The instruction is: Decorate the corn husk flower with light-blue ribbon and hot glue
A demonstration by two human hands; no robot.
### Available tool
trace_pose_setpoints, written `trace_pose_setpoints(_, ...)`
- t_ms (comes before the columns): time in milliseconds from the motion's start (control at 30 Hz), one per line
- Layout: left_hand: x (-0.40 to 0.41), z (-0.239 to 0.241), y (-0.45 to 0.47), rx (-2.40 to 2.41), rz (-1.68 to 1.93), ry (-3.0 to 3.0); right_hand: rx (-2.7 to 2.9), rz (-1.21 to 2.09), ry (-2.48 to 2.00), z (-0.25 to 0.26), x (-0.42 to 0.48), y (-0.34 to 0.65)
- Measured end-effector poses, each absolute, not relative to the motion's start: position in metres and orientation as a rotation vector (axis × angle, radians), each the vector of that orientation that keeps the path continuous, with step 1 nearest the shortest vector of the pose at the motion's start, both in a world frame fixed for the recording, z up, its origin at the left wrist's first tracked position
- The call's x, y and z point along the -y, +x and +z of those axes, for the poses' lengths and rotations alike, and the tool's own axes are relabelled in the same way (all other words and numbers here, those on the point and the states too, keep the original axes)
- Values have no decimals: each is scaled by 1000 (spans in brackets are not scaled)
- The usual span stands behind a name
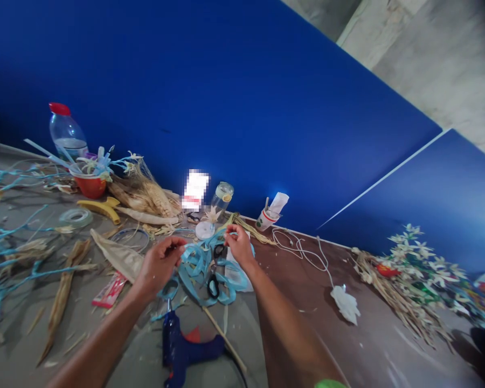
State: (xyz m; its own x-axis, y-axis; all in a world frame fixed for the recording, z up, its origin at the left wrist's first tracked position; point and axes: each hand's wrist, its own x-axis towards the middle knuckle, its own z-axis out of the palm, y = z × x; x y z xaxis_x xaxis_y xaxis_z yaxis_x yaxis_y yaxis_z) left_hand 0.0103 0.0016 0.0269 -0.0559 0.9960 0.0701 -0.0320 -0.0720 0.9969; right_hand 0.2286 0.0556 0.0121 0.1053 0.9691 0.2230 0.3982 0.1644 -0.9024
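Note:
My left hand (160, 263) is closed, pinching a strand of light blue ribbon (198, 264) that lies in a loose tangle on the table. My right hand (239, 245) pinches another part of the same ribbon just to the right. Black-handled scissors (215, 272) lie in the tangle between the two hands. A blue glue gun (181, 347) rests on the table just below the ribbon, near my forearms.
Dried husks and blue-wrapped twigs (20, 258) litter the left. A red cup (89, 183), plastic bottle (67, 132), tape roll (76, 216), glass jar (221, 196), paper cup (269, 215), white cord (307, 256) and a straw flower bunch (408, 275) stand around. A blue wall rises behind.

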Motion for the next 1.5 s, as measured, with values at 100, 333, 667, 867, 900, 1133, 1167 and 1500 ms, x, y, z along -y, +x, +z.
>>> trace_pose_setpoints(100,-2,32,7,-1172,1416,1065,1541,794,-1371,20,-40,218)
trace_pose_setpoints(333,-3,38,-1,-970,1594,886,1839,666,-1335,32,-50,169)
trace_pose_setpoints(667,-11,36,-9,-970,1774,587,2413,179,-1743,19,-101,107)
trace_pose_setpoints(867,-14,25,-8,-1034,1741,651,2382,202,-1657,18,-99,111)
trace_pose_setpoints(900,-14,24,-8,-1054,1730,685,2339,223,-1610,20,-98,114)
trace_pose_setpoints(1133,-18,4,-5,-1463,1405,1359,2156,350,-1368,24,-92,129)
trace_pose_setpoints(1167,-20,0,-5,-1491,1353,1544,2167,357,-1353,24,-92,128)
trace_pose_setpoints(1500,-26,-21,-10,-1632,959,2350,2306,349,-1267,26,-95,98)
